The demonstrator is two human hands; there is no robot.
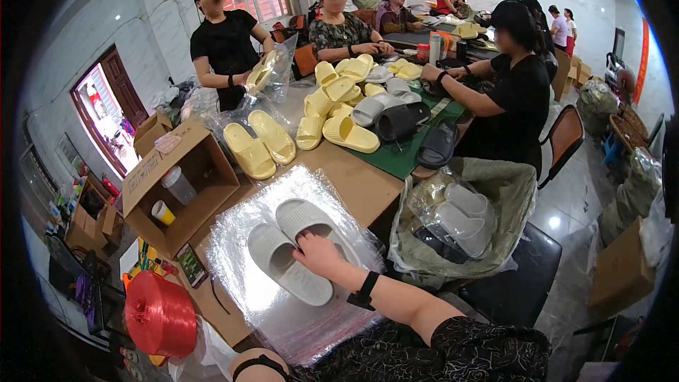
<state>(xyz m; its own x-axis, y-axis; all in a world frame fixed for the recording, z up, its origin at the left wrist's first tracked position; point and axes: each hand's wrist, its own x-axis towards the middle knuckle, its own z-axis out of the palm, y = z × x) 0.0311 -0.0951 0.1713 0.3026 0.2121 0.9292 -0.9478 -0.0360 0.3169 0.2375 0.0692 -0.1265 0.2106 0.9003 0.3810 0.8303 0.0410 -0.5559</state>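
Observation:
A pair of light grey slide slippers [309, 288] lies side by side on a stack of clear plastic bags [240, 269] in front of me. My right hand [320, 255] reaches in from the right and grips the slippers where they meet, its fingertips at the opening under the straps. The fingers are bent and closed, partly hidden by the hand itself. Of my left arm, only a bit of skin with a black band shows at the lower edge; my left hand is out of view.
Yellow slippers [250, 152] and black ones [437, 145] pile up beyond. An open carton [180, 223] with cups stands left, by a phone [191, 266] and a red twine roll [161, 315]. A lined bin [460, 170] holds bagged slippers at right. Co-workers sit and stand around the table.

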